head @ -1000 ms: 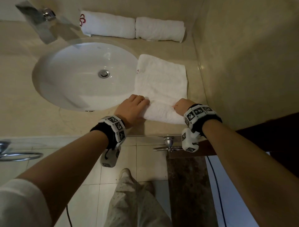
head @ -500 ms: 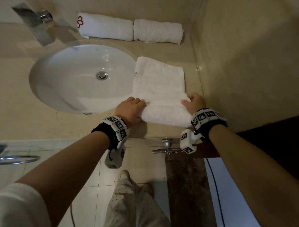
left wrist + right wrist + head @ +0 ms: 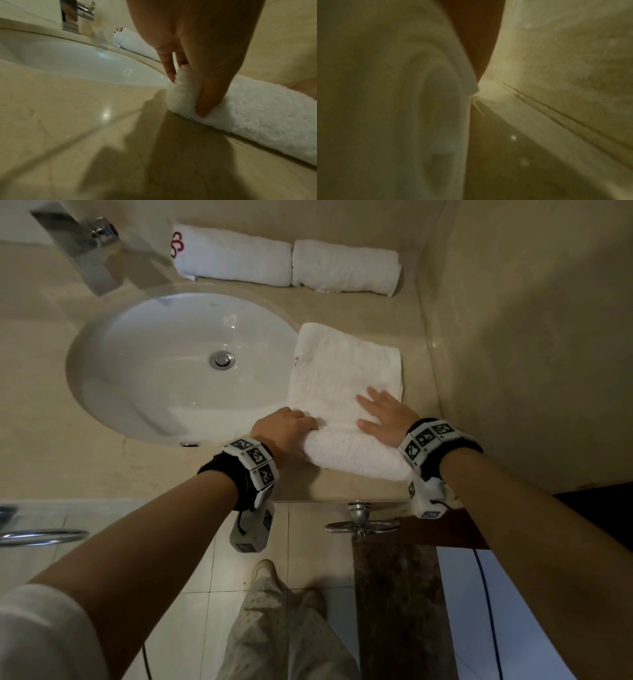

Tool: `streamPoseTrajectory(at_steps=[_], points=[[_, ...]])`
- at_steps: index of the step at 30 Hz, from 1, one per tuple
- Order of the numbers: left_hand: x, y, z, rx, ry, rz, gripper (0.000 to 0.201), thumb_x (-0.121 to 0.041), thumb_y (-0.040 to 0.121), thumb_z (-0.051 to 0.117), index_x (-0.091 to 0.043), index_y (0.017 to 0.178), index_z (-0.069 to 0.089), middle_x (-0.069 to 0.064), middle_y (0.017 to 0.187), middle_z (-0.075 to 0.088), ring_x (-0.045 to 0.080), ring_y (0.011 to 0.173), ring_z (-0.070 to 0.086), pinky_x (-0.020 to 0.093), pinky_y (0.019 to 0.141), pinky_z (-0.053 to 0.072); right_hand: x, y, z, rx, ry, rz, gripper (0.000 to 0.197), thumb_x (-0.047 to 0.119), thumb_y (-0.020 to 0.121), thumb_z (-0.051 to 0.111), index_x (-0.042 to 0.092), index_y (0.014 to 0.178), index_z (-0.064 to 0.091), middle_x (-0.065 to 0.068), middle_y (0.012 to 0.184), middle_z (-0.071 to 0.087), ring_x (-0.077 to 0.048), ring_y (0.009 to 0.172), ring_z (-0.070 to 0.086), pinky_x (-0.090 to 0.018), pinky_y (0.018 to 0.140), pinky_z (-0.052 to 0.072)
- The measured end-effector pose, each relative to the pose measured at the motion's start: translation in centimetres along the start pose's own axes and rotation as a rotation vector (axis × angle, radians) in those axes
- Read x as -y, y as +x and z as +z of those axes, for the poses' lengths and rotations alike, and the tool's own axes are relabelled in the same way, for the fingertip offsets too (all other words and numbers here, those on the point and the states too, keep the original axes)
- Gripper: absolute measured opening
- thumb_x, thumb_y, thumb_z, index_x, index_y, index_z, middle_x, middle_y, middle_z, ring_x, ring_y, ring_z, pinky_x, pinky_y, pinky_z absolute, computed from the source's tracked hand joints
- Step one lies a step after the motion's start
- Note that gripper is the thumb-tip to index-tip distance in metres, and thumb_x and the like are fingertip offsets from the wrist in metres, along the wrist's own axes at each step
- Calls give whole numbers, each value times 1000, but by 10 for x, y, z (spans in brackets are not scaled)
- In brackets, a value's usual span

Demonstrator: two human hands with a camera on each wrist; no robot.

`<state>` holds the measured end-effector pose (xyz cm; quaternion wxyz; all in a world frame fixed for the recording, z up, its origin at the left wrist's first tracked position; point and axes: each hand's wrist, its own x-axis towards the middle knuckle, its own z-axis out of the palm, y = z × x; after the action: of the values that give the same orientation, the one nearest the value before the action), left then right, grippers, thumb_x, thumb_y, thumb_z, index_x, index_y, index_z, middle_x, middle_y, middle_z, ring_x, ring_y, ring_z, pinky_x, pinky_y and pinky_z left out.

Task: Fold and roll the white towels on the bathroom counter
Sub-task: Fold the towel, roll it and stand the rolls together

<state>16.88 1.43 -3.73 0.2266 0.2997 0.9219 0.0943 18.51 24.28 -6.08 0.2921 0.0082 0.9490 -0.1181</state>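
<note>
Rolling was the step in hand: the towel (image 3: 346, 378) lay folded flat on the counter (image 3: 51, 460), just right of the sink (image 3: 113, 378), and its near edge had been turned over into a short, thick roll (image 3: 356, 455) lying crosswise at about 6 o'clock of the flat part. The left hand (image 3: 284, 433) sat at the roll's 9 o'clock end; the left wrist view showed its thumb (image 3: 205, 105) pressed into the near face of the roll while the fingers (image 3: 169, 70) curled over the top, so it was pinching that end. The right hand (image 3: 383, 416) lay spread and flat, fingers straight, partly on the roll and partly on the unrolled cloth toward 12 o'clock; it gripped nothing. The right wrist view was dim and blurred and showed little beyond pale cloth close to the lens and the wall. Two finished rolled towels (image 3: 287, 261) rested end to end at the back of the counter, at 12 o'clock, beside the faucet (image 3: 85, 244), so by my judgement this was the third towel and roughly a third of its length was wound. The next move likely called for both hands to push the roll away toward 12 o'clock with even pressure at both ends, keeping it tight and square to the towel's sides so it would not cone toward the sink.
</note>
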Motion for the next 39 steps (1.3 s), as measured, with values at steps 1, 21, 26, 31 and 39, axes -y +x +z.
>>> streamPoseTrajectory(at_steps=[1, 21, 26, 31, 39], points=[[0, 0, 0, 3, -7, -3, 51, -34, 79, 67, -22, 126, 52, 1, 126, 54, 21, 118, 46, 28, 92, 38, -2, 5, 0, 7, 8, 44, 64, 52, 97, 26, 27, 150, 0, 3, 158, -12, -21, 146, -9, -42, 120, 5], [8, 27, -4, 147, -34, -12, 63, -29, 74, 71, -30, 132, 46, -1, 132, 52, 23, 123, 46, 33, 98, 40, -28, 25, -45, -252, 802, 293, 48, 19, 85, 66, 6, 129, 52, -12, 128, 57, -29, 114, 56, -35, 96, 46], [7, 28, -4, 154, -32, -21, 65, -30, 73, 71, -32, 132, 45, -2, 134, 51, 24, 124, 46, 35, 102, 41, -29, 24, -71, -79, 770, 410, 30, 30, 88, 62, 5, 104, 59, -8, 84, 60, -19, 69, 54, -25, 57, 43], [8, 31, -2, 157, -31, -13, 65, -27, 74, 70, -29, 134, 44, -1, 135, 49, 24, 125, 44, 32, 100, 40, -36, 41, -72, -202, 614, 450, 27, 29, 84, 66, 3, 91, 62, -14, 94, 61, -26, 86, 57, -31, 68, 45], [7, 31, -1, 176, -71, -43, 70, -23, 75, 71, -27, 138, 40, 0, 143, 43, 23, 130, 40, 32, 107, 35, -23, 40, -60, -407, 397, 481, 43, 28, 87, 63, -1, 117, 52, -17, 120, 60, -33, 110, 58, -35, 87, 47]])
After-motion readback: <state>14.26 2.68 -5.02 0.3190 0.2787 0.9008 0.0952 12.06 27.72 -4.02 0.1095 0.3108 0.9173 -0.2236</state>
